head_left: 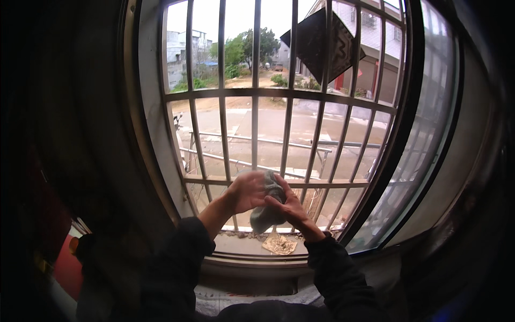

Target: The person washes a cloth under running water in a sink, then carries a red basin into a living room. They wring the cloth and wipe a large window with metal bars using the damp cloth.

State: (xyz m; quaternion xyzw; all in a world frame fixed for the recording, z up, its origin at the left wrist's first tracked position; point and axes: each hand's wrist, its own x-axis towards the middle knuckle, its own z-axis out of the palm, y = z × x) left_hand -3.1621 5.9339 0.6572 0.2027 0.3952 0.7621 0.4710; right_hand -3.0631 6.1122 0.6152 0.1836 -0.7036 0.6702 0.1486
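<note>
A grey-green rag [266, 217] is bunched up between my hands in front of the barred window. My right hand [291, 208] is closed on it, with the thumb across the near side. Against the left side of the bundle is my left hand [248, 192], slightly smeared by motion. Its fingertips are hidden in the folds, and the fingers look closed on the cloth. The lower part of the rag hangs below both hands, above the window sill [241, 246].
Metal bars [255, 129] cross the window opening just beyond my hands. A scrap of tan material [279, 244] with crumbs lies on the sill. A sliding glass pane [413, 161] stands at the right. A dark diamond-shaped panel [325, 45] hangs at the bars. Outside is a metal railing [241, 161].
</note>
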